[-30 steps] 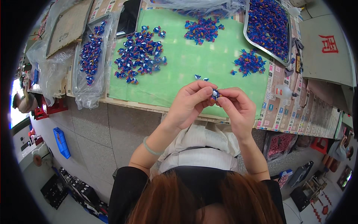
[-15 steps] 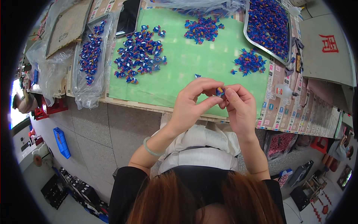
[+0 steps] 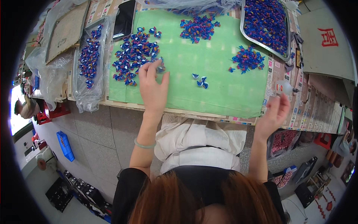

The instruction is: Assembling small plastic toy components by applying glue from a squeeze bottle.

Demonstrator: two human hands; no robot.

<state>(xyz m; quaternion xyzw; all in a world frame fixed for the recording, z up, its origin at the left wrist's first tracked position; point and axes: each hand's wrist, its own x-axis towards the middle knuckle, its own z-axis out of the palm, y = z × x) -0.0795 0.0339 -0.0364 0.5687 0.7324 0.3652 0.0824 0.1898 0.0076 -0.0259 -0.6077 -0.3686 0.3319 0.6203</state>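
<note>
My left hand (image 3: 153, 89) is over the near right edge of a pile of small blue, white and orange plastic pieces (image 3: 136, 52) on the green mat. Its thumb stands apart from the fingers; nothing shows between them. Out past the mat's right edge, my right hand (image 3: 272, 117) is raised with fingers loosely bent, holding nothing I can see. Its fingertips are just below a small clear squeeze bottle (image 3: 284, 87) with a dark tip. Between the hands, a few blue and white pieces (image 3: 203, 83) lie on the green mat (image 3: 216, 99).
Two smaller piles of blue pieces, a far pile (image 3: 197, 28) and a right pile (image 3: 248, 59), lie on the mat. A full metal tray (image 3: 243, 30) is at far right. A phone (image 3: 124, 20) and a plastic-lined tray (image 3: 102, 56) with pieces stand at left.
Both hands were together over the mat, pinching a small piece. They have parted: the left went left to the pile, the right toward the bottle. More pieces now show at the mat's middle.
</note>
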